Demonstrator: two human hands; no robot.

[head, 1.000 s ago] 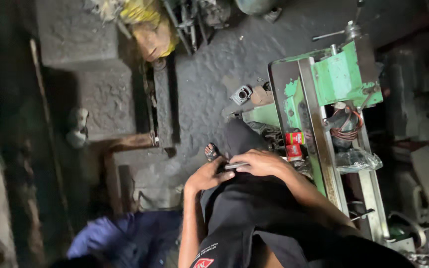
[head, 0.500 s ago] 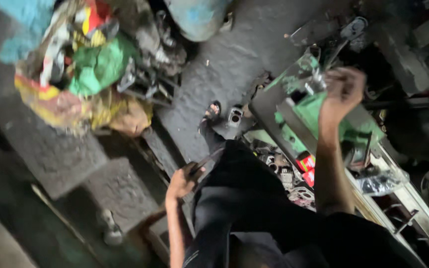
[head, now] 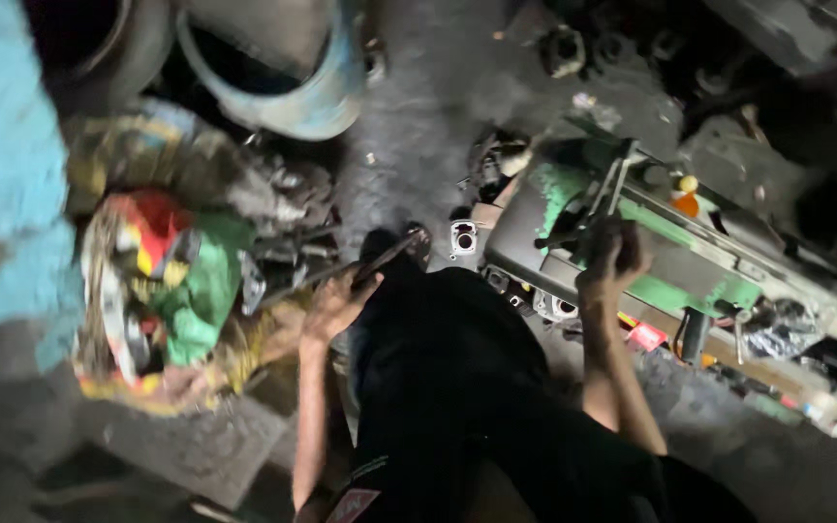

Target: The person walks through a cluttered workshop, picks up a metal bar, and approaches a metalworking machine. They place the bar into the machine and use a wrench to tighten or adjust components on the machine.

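Observation:
My left hand (head: 334, 306) is closed around a long thin dark metal tool (head: 387, 258) that slants up to the right across my black-clad leg (head: 438, 358). My right hand (head: 611, 258) reaches out to a worn green metal machine bench (head: 690, 254) and grips a dark part on its top edge. What that part is stays too dark to tell. Both forearms are bare.
A heap of coloured bags and rags (head: 171, 281) lies on the floor at left, beside a blue wall (head: 7, 165). A blue-rimmed drum (head: 288, 73) stands above it. Small metal parts (head: 463, 236), a red box (head: 645, 337) and an orange-capped bottle (head: 687, 199) sit by the bench.
The view has swung left and down. My right hand dropped from a raised fist onto the green bench. My left hand keeps its hold on the long tool.

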